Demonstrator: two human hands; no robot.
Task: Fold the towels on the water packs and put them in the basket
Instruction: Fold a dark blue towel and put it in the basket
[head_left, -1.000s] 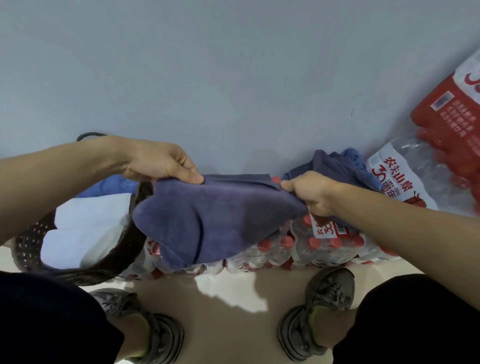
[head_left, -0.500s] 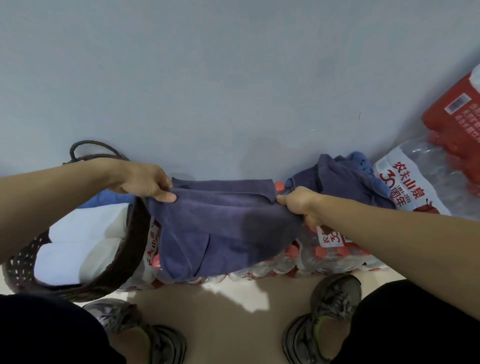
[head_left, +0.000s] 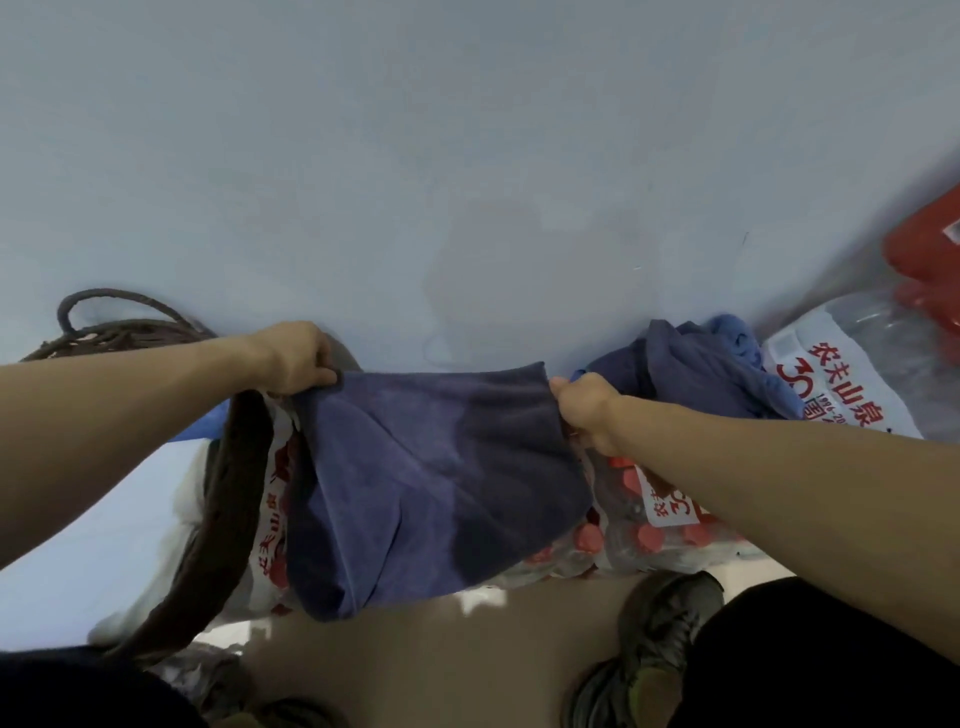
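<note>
fingers of both hands pinch the purple towel (head_left: 431, 483) taut over the water packs (head_left: 649, 525), seemingly mid-fold; next, bring the corners together.

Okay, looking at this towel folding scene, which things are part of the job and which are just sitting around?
Part of the job:
- purple towel, pinched at its far corners by the left hand and right hand
- heap of unfolded towels
- water packs under the towel
- basket holding white folded towels

Just lying about:
- red pack at the right edge
- shoes
</note>
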